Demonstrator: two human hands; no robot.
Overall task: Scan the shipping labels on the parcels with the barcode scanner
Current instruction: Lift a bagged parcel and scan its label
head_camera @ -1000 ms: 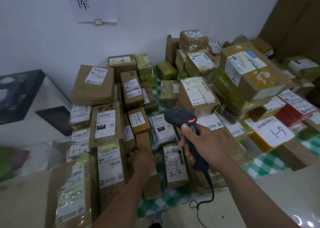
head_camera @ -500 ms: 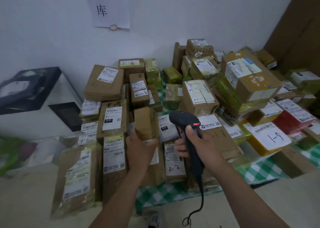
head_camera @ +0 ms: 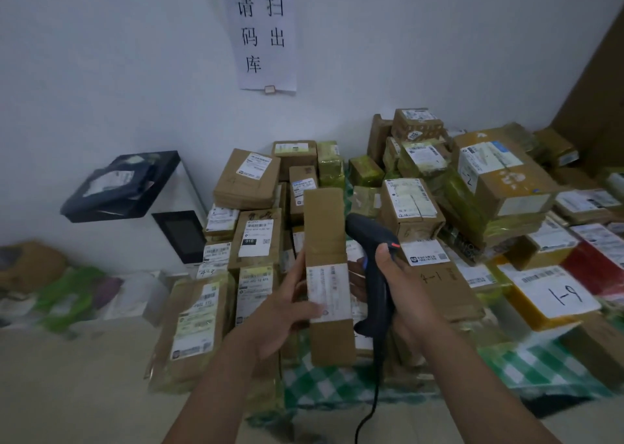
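My left hand [head_camera: 287,305] grips a long, narrow brown cardboard parcel [head_camera: 326,227], held upright above the pile. A white shipping label [head_camera: 329,290] wraps its lower half and faces me. My right hand [head_camera: 401,285] holds the black barcode scanner [head_camera: 369,237] by its handle, just right of the parcel, almost touching it. The scanner's head points up and to the left, with a red light on its back. Its cable [head_camera: 368,406] hangs down towards the floor.
A heap of labelled brown and yellow-taped parcels [head_camera: 499,180] covers a green-checked cloth [head_camera: 526,369] on the floor. A flat parcel [head_camera: 196,325] leans at the front left. A white machine with a dark screen [head_camera: 179,234] stands at left. A paper sign [head_camera: 261,31] hangs on the wall.
My left hand has pulled the narrow parcel out of the pile and raised it upright with its label towards me. The scanner hand stayed close by. My head tilted upwards.
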